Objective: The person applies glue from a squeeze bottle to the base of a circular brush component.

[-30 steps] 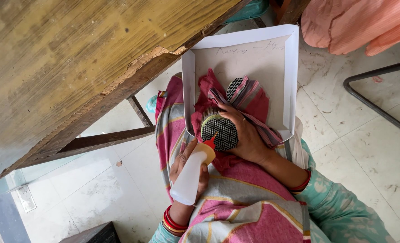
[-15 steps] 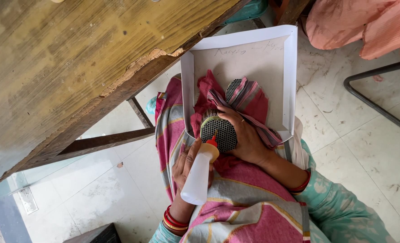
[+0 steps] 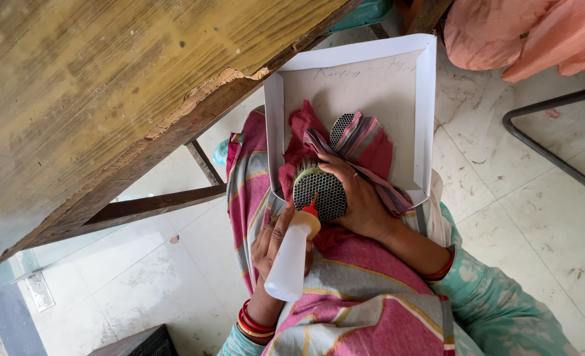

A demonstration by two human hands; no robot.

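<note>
Head view: a white squeeze bottle [image 3: 291, 260] with a yellow collar and a red nozzle is being held in the left hand [image 3: 274, 240], the fingers being wrapped closely round its body. The bottle is being tilted, with its nozzle being pointed up at a round black mesh disc [image 3: 319, 191], whose lower edge is being touched, or very nearly touched, by the red tip. The disc is being gripped by the right hand [image 3: 362, 198], the fingers being curled over its right side and the palm being pressed against it from that side. A band of straw-coloured bristles or fibre is being shown along the disc's upper left rim.

Both hands are being kept over the lap, which is being covered by a striped pink cloth [image 3: 345, 303]. A shallow white cardboard tray [image 3: 427, 105] is being rested on the lap just beyond the hands, and a red cloth [image 3: 371, 142] with grey stripes is being laid in it. A second mesh piece [image 3: 340, 126] is being partly hidden in the folds of that cloth. Red bangles are being worn on both wrists.

A worn wooden table [image 3: 108, 99] is being seen at the left, a tiled floor [image 3: 523, 224] below, a dark metal frame [image 3: 549, 142] at the right, and a peach-coloured garment [image 3: 523, 33] at the top right.
</note>
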